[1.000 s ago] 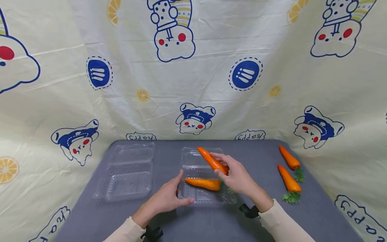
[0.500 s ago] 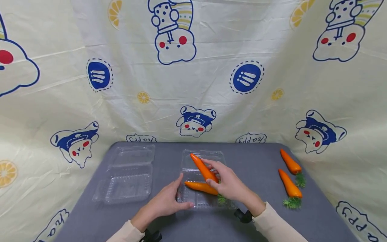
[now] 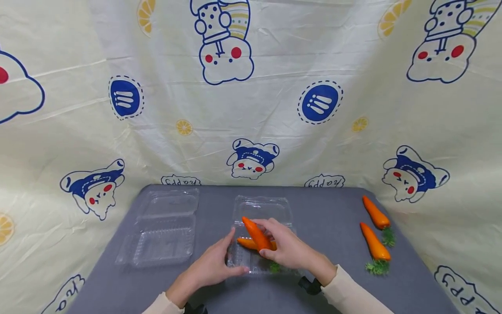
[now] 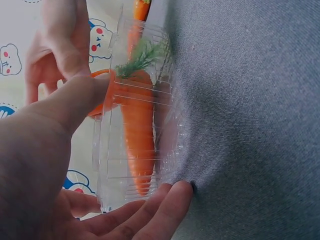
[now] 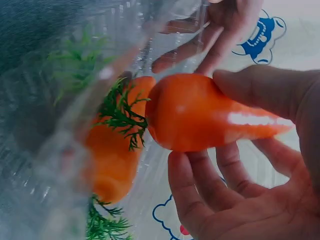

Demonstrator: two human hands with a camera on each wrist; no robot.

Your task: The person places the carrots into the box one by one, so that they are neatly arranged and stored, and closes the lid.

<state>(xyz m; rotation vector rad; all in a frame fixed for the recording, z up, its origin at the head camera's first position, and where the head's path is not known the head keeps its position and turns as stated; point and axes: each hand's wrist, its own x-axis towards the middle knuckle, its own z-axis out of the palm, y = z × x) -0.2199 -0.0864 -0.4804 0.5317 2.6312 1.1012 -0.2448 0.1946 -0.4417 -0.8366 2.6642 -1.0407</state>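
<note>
My right hand (image 3: 288, 246) grips an orange carrot (image 3: 252, 231) between thumb and fingers, its narrow tip pointing up and away. Green leaves show at its thick end in the right wrist view. Beneath it another carrot (image 3: 245, 243) lies in a clear plastic clamshell box (image 3: 262, 203), whose lid is folded back. Seen from the right wrist, the held carrot (image 5: 195, 112) overlaps the lying carrot (image 5: 112, 170). My left hand (image 3: 209, 264) rests at the box's near left corner, thumb along the front and fingers extended along the left side.
To the left stands a second clear clamshell box (image 3: 162, 240), lid laid back. Two more carrots with leafy tops, the far carrot (image 3: 375, 213) and the near carrot (image 3: 374, 242), lie at the right edge of the grey table (image 3: 325, 209). A printed curtain (image 3: 274, 109) hangs behind.
My right hand has carried its carrot leftward and down over the carrot in the box. The left hand has stayed at the box's corner.
</note>
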